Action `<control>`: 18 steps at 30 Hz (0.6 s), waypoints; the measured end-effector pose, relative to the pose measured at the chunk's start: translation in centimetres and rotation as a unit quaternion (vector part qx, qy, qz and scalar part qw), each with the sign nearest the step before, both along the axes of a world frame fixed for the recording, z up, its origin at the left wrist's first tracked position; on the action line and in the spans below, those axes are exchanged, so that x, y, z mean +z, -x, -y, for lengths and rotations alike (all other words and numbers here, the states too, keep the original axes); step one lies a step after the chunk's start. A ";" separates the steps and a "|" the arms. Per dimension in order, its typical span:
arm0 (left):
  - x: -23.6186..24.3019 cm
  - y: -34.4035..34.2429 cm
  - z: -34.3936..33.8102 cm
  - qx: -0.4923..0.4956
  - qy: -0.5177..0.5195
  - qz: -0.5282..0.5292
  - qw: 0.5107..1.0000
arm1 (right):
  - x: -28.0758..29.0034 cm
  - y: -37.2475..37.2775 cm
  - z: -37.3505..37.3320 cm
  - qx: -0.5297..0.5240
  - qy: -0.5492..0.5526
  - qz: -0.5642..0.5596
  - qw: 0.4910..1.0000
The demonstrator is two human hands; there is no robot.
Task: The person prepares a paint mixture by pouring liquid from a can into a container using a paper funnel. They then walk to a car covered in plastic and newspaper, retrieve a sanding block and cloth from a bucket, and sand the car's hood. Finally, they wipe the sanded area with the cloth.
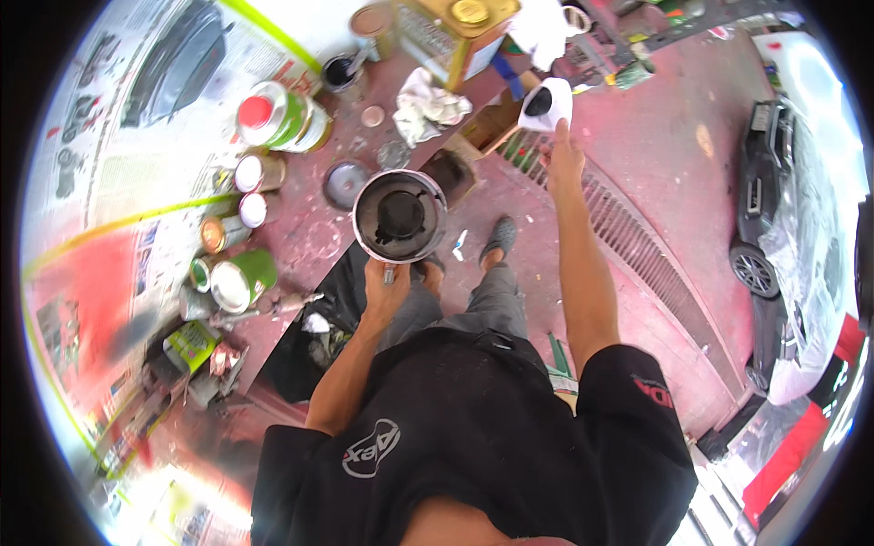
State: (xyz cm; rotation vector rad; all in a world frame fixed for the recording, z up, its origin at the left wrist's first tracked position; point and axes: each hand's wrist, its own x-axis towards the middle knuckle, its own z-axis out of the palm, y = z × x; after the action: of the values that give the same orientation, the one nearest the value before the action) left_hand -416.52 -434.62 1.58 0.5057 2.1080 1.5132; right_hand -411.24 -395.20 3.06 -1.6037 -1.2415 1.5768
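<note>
In the head view my left hand [388, 287] is closed on the handle of a metal cup [370, 215], held upright near the middle, with dark liquid and smears inside. My right hand [564, 159], extended toward the upper right, grips a white cone-shaped paper strainer [555, 96] with a dark patch in it. Just left of the cup a round metal lid [346, 186] lies on the pink-stained bench [319, 214]. A crumpled white cloth [428, 109] and a small jar of dark liquid [337, 75] are farther back.
Several paint cans [244, 282] line the left, by papered walls [127, 155]. A yellow-topped tin [464, 36] stands at the back. A floor grate [628, 237] runs along my right; a dark car [756, 191] under plastic is at far right. Black bags [309, 337] lie below the bench edge.
</note>
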 end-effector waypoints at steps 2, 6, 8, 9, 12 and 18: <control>-0.7 -0.6 2.4 0.025 0.004 0.010 1.000 | -1.3 1.8 1.7 0.069 -0.060 0.064 0.994; -3.1 -2.7 8.8 -0.017 0.055 -0.069 0.996 | 2.9 5.7 13.6 0.311 -0.346 0.033 0.885; -4.0 -4.9 10.5 0.106 -0.113 0.121 0.980 | 2.2 8.6 18.5 0.442 -0.486 -0.025 0.754; 1.1 -3.5 8.4 0.065 -0.025 0.029 0.997 | 1.4 9.8 19.4 0.486 -0.475 -0.024 0.733; 3.4 -3.8 9.1 0.102 0.102 -0.072 0.987 | -0.1 14.8 23.4 0.602 -0.459 0.041 0.652; 5.1 -3.5 9.9 0.109 0.136 -0.093 0.980 | -2.3 17.1 23.7 0.645 -0.427 0.105 0.625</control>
State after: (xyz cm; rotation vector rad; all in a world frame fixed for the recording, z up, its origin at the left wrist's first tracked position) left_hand -413.00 -444.54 6.68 0.3366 2.5384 1.3001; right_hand -428.31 -418.95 0.72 -0.0512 -3.0011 0.9068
